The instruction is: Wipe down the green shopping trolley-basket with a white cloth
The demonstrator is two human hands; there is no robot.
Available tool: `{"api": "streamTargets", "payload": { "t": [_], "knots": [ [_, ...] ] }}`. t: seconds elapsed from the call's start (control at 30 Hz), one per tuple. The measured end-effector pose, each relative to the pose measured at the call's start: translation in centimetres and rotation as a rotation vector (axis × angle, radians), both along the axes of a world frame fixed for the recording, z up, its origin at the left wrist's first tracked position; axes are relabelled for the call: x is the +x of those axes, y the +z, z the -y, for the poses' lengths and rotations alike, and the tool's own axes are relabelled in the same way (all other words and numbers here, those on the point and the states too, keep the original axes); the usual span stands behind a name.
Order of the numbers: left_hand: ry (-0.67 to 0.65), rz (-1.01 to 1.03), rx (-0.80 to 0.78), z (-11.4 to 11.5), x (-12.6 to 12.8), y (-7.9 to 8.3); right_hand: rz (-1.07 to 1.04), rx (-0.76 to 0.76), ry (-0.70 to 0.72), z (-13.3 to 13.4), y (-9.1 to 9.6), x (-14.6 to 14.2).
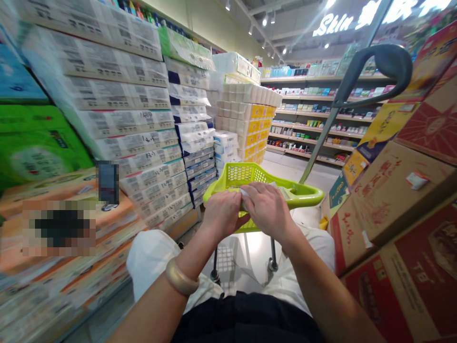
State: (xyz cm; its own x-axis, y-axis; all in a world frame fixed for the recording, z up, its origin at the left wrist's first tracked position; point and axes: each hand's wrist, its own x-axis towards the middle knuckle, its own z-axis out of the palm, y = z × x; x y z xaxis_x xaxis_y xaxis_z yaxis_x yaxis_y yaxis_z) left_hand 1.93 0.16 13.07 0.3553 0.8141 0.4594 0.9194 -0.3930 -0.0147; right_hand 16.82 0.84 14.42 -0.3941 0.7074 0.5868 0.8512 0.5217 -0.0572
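My left hand and my right hand meet in front of me over the near side of a lime-green shopping basket trolley. Both are closed, the fingers curled inward and partly covering each other. A scrap of something white shows between them, too small to name. Beside my right hand runs the trolley's thick green rim. From the trolley a metal pole slants up to the right and ends in a grey loop handle. The basket's inside is mostly hidden.
Wrapped tissue packs rise in tall stacks on the left. Cardboard cartons crowd the right side. Farther back are shelves of small products. Below the basket, trolley wheels stand on the pale floor between my knees.
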Motion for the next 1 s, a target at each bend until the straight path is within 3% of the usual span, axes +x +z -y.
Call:
{"api": "streamTargets", "payload": {
  "t": [0.2,0.33,0.47,0.57,0.8,1.0],
  "knots": [
    [0.013,-0.031,-0.029,0.0,-0.2,0.3,0.014,-0.174,-0.252,-2.5,0.5,4.2],
    [0.008,-0.018,-0.019,-0.1,-0.2,0.2,0.012,-0.193,-0.321,-2.2,0.7,3.7],
    [-0.001,-0.019,-0.013,-0.1,-0.5,0.1,0.055,-0.102,-0.198,-0.5,0.8,0.9],
    [0.009,-0.031,-0.004,-0.1,-0.6,0.1,0.047,-0.074,-0.09,-0.4,0.7,0.7],
    [0.007,-0.018,-0.03,0.0,-0.2,0.2,0.099,-0.242,-0.235,-2.7,1.6,3.1],
    [0.028,-0.008,-0.03,0.1,-0.3,0.4,0.251,-0.283,0.052,-3.3,3.1,-0.2]
  ]
}}
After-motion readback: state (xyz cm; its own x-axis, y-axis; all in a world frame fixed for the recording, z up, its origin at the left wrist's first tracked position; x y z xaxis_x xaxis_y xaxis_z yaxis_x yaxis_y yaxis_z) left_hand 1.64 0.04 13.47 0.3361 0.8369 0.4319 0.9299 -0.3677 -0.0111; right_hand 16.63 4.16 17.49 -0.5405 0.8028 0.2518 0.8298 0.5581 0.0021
